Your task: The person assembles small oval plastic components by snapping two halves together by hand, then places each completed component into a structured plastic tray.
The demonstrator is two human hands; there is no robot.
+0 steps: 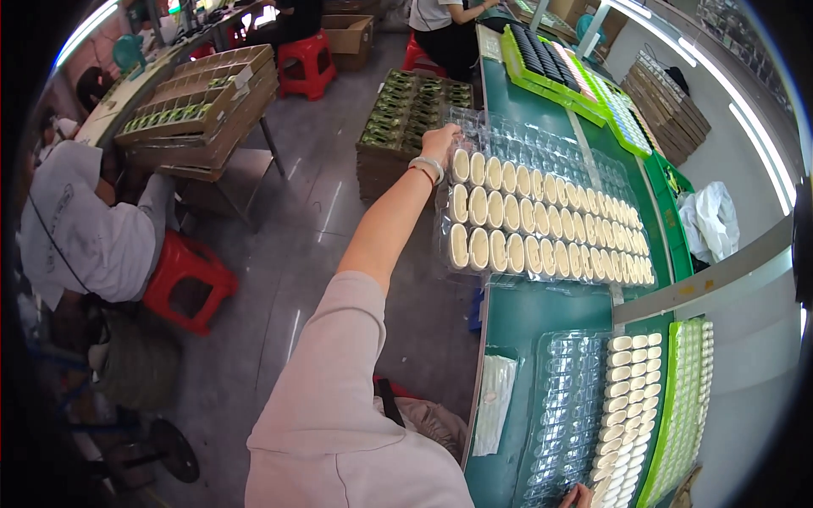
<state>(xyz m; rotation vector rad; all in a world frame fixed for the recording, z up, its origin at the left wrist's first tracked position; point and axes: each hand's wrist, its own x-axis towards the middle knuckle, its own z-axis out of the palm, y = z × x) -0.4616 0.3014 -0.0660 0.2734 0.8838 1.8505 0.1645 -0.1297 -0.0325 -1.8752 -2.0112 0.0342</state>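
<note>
My left arm reaches forward, and the left hand is closed on the near-left corner of a clear plastic tray. Rows of cream oval hollow cups fill much of that tray, which overhangs the green bench's left edge. Only the fingers of my right hand show at the bottom edge. They are bent against a cream oval cup at the lower end of a second group of cups. Beside this group lies a clear tray with its pockets unfilled.
Bright green trays of pale pieces line the right side, with dark pieces in another green tray farther off. A white packet lies on the bench. Left are stacked cartons, red stools and a seated person.
</note>
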